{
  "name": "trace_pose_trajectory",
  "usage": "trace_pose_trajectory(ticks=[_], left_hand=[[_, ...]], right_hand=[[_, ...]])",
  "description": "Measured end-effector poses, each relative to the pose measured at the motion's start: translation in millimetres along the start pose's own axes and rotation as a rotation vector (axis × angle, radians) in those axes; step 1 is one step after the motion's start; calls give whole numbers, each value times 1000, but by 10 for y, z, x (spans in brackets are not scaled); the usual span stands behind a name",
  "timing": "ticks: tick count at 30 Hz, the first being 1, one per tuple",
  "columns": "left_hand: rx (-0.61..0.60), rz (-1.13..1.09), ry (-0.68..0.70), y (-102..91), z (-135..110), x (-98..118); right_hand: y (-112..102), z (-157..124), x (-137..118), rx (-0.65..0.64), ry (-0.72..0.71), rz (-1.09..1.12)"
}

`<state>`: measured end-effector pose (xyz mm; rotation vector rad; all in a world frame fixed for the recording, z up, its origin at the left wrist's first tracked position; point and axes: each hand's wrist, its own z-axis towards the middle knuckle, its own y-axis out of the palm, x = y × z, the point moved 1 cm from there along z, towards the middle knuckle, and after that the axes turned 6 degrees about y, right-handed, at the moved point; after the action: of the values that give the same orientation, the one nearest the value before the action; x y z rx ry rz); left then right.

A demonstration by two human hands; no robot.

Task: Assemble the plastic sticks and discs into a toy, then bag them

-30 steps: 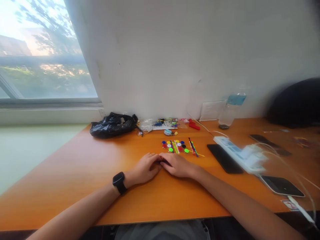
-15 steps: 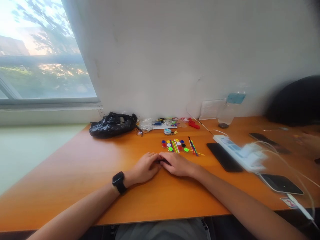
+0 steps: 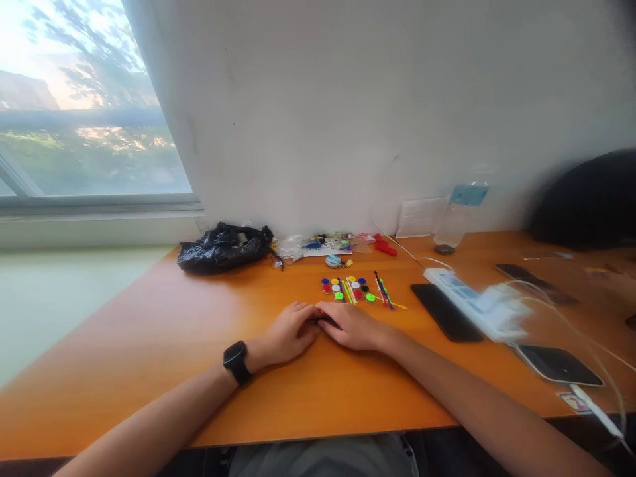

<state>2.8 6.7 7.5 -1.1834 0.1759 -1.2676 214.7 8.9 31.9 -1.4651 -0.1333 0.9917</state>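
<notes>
My left hand [image 3: 291, 333], with a black watch on its wrist, rests on the wooden table [image 3: 278, 404]. Its fingertips meet those of my right hand [image 3: 350, 326]. Both hands are closed; a small dark bit shows between the fingertips, too hidden to name. Just beyond them lie several coloured round discs, among them a green disc [image 3: 338, 296] and a black disc [image 3: 364, 289]. Thin plastic strips [image 3: 350, 290] in white, yellow and green lie among the discs. To their right is a bundle of dark, red and blue strips [image 3: 383, 291].
Against the wall sit a black plastic bag [image 3: 223, 250], small bagged parts [image 3: 328, 246] and a clear bottle [image 3: 451, 225]. On the right are a black phone [image 3: 444, 313], a white power strip [image 3: 462, 301] with cables and a charging pad [image 3: 561, 366]. Another person's hand [image 3: 621, 285] appears far right.
My hands keep the same place and pose. The other person's hand at the far right has shifted slightly.
</notes>
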Motion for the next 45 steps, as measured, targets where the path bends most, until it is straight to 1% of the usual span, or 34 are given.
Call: trace_pose_trajectory(ticks=[5,12,24,34,45], left_hand=[[1,3,3,9,-8,-18],[2,1,4,-2,-8,-5],[8,-2,16,18,-8,-28],[6,3,9,25,-12,-41],[13,-4,4,25,-6,-28]], right_hand=[[-10,2,-17,-10,20,1],[-12,-5,-11,-7,0,18],[-7,-1,-2,-12,19,15],[-29,-7,-30,-14,15,13],[-16,-5,-4,-12,3,6]])
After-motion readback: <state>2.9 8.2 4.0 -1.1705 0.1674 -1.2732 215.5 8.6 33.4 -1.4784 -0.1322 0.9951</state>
